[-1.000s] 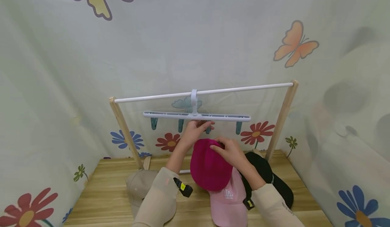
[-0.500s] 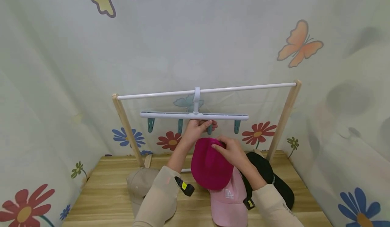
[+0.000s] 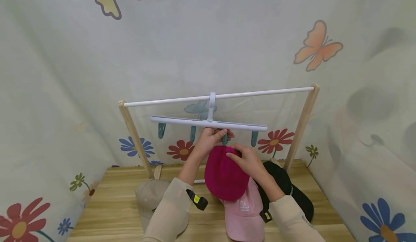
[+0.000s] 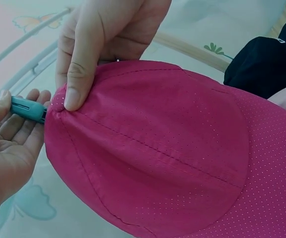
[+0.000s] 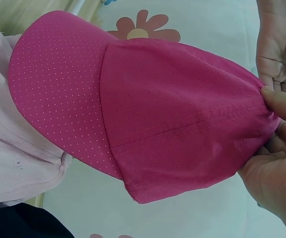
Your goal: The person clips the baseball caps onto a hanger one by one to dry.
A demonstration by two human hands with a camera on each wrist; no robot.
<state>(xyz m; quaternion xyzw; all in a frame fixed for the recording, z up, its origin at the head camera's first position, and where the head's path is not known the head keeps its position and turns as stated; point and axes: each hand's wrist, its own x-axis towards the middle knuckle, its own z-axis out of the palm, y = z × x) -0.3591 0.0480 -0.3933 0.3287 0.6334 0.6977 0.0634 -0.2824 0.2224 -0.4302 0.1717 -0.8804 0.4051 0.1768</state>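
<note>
Pale pink cap: white letters LA, legible from where I stand
Black cap: small whitish mark I can't make out
Right sleeve: dark marking, unreadable

Magenta cap w/ dotted brim, crown pinched at top, brim-down, ctr-R. Teal clip, 2nd fr. R on white hanger, just above cap; hanger tilted, R end lower.

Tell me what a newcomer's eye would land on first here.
Probably the bright magenta cap, held at its top by the right hand below the white hanger on the rod. Next, perhaps, the teal clip under that hanger, pinched by the left hand. Then the orange butterfly on the backdrop, upper right in the head view.
</note>
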